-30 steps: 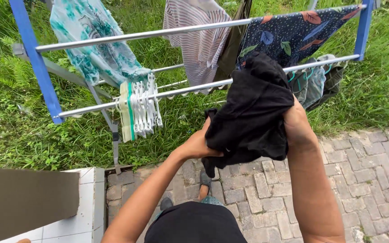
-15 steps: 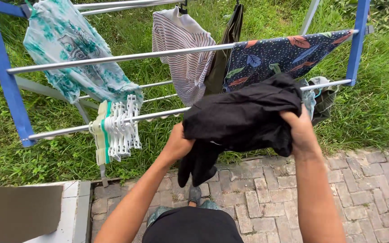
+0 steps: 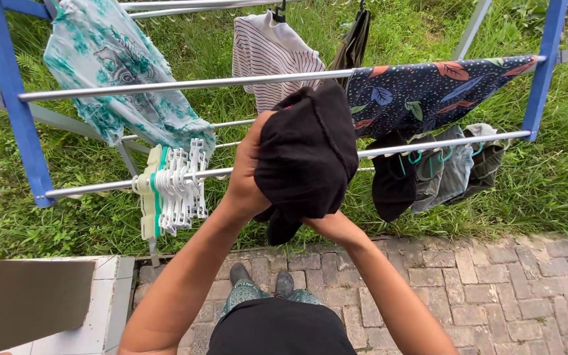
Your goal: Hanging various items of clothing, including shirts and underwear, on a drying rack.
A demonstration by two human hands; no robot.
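Black garment [image 3: 307,154]: soft, light, limp; best held at an edge. Left hand [image 3: 248,174] and right hand [image 3: 333,227] both clamped on it.

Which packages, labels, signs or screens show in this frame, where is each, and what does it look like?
None: no package, label, sign or screen shows.
Only a blue-framed drying rack hung with laundry on the grass, white hangers bunched on its front rail, and a black garment held by the left hand and right hand.
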